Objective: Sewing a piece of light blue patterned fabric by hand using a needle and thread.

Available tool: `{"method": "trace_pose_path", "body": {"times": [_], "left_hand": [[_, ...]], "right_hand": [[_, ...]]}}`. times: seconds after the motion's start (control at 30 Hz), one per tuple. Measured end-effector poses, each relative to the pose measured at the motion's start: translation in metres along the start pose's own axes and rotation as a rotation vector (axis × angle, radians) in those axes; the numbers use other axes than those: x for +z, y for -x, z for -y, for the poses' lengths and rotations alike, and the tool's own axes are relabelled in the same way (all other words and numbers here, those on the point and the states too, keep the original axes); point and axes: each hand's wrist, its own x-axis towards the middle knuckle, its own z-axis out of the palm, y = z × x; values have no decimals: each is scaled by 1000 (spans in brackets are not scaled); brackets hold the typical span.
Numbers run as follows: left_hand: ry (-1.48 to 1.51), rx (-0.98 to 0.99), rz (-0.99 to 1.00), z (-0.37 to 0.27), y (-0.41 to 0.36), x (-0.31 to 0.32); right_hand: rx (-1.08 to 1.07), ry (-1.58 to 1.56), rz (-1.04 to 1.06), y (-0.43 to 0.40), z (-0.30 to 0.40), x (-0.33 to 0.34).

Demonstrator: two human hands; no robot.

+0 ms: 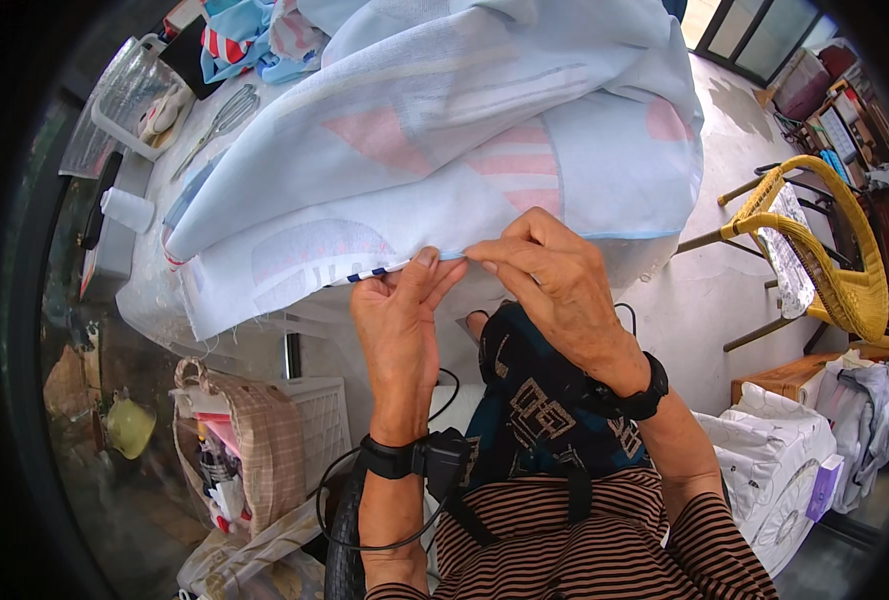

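Note:
A large light-blue printed cloth (444, 142) lies over the table, its pale side mostly up, with its near edge hanging at the table's front. My left hand (407, 300) pinches that folded edge between thumb and fingers, beside a dark-blue and white striped stretch. Close to it on the right, my right hand (557, 277) holds the same edge with thumb and forefinger. Whether a needle or pin is between the right fingertips cannot be told. Scissors (227, 116) lie on the table at the left, and a spool of white thread (127, 210) is near the left edge.
A clear plastic basket (103, 124) and a bunched colourful cloth (260, 37) are at the back left. Below left stands a checked fabric bag (264, 442) with things in it. A yellow woven chair (857, 277) is at the right, above a white patterned fabric item (767, 442).

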Motion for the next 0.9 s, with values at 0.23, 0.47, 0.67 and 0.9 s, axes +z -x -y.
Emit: {"method": "trace_pose_path", "body": {"times": [0.23, 0.47, 0.67, 0.9], "left_hand": [[11, -16, -1, -1, 0, -1], [7, 2, -28, -4, 2, 6], [-2, -11, -32, -2, 1, 4], [-15, 26, -10, -4, 2, 4]], "right_hand": [[15, -15, 10, 0, -1, 1], [18, -21, 6, 0, -1, 0], [43, -30, 13, 0, 0, 0], [-10, 5, 5, -2, 2, 2]]}}
